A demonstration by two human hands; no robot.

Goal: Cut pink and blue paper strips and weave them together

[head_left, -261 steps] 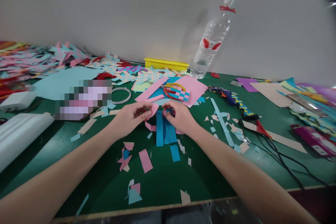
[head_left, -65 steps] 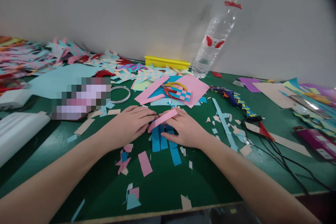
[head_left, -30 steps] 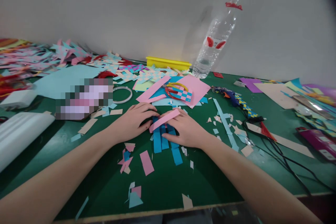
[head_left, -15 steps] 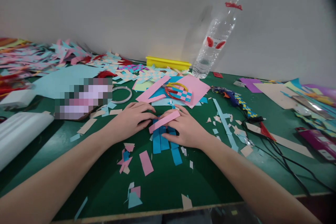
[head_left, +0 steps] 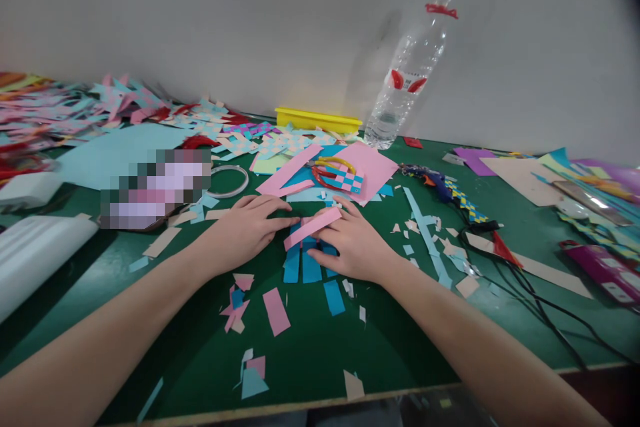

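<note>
A pink paper strip [head_left: 313, 228] lies slantwise across the fingers of my right hand [head_left: 353, 240], held between them. That hand's thumb rests over the blue paper strips [head_left: 311, 267], which lie side by side on the table. My left hand [head_left: 247, 233] comes in from the other side, fingers stretched out, its index fingertip touching the upper edge of the blue paper. The fingers and pink strip hide the top of the blue strips. A loose blue piece [head_left: 334, 298] lies just below my right hand, and a pink rectangle [head_left: 277, 311] lies nearer me.
Behind my hands, scissors [head_left: 333, 170] with yellow and red handles lie on pink paper [head_left: 380, 163] beside a checkered woven piece [head_left: 349, 181]. A water bottle [head_left: 407, 73] leans at the wall. A phone [head_left: 157, 190] and tape ring [head_left: 233, 181] are left; cables [head_left: 530, 300] are right.
The blue strips have shifted slightly upward under my hands, leaving one blue piece apart below. My left index finger has straightened toward the blue paper. The pink strip stays in my right hand.
</note>
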